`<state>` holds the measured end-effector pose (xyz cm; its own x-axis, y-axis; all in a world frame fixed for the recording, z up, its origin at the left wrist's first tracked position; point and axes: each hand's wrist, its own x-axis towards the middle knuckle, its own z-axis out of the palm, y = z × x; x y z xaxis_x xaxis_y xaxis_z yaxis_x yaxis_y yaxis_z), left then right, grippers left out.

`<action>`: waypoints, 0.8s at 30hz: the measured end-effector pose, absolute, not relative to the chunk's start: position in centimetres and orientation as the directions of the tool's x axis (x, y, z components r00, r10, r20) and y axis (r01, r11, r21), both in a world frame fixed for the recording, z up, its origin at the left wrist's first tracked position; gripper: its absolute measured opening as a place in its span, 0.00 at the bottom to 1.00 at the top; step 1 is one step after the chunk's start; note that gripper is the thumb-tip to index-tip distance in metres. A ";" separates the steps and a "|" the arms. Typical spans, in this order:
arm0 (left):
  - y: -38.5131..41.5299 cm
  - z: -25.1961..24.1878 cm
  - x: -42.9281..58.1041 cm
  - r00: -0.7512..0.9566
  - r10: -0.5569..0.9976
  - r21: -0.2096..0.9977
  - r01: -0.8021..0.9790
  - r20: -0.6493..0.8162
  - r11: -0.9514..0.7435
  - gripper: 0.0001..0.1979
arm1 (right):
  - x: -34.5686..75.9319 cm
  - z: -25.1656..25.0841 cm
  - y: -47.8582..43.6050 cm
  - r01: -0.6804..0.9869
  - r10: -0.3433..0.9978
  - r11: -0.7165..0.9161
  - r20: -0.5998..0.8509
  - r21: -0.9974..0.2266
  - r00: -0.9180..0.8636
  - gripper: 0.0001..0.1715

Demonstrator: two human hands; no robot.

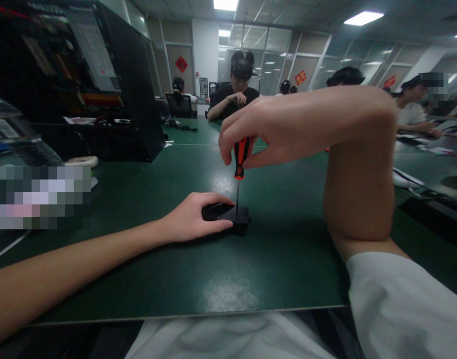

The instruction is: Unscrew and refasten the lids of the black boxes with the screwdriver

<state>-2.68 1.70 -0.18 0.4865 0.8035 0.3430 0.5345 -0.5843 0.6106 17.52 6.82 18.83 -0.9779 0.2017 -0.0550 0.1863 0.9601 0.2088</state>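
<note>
A small black box-like device (240, 215) lies on the green tabletop (213, 279) in front of me. My left hand (193, 218) grips it from the left, thumb along the near side and fingers over the far side. Above it, my right hand (246, 127) is closed around the red and black handle of a screwdriver (242, 154). The screwdriver stands upright, and its thin shaft runs down to the top of the black device near its right end. The tip is too small to make out.
At the left stands an open black computer case (133, 85), with clear plastic packaging (19, 129) nearer me. Loose cables (178, 123) lie behind the case. A person (235, 82) sits across the table; others work farther back. A dark flat object (433, 217) lies at the right.
</note>
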 end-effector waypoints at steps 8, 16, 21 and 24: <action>1.6 -0.1 -2.7 0.483 0.810 0.614 0.541 0.334 -0.576 0.21 | 17.6 18.8 6.9 0.230 0.246 0.950 -0.054 0.211 -0.968 0.20; 1.7 -0.1 -2.7 0.488 0.805 0.614 0.534 0.337 -0.581 0.21 | 17.8 18.8 6.9 0.308 0.323 0.935 -0.063 0.173 -0.944 0.23; 1.6 0.1 -2.6 0.487 0.815 0.622 0.543 0.313 -0.564 0.22 | 17.8 18.7 7.3 0.255 0.270 0.938 -0.033 0.233 -0.962 0.22; 1.5 0.2 -2.5 0.482 0.819 0.633 0.537 0.312 -0.557 0.21 | 17.8 18.7 7.3 0.274 0.284 0.927 -0.002 0.254 -0.959 0.17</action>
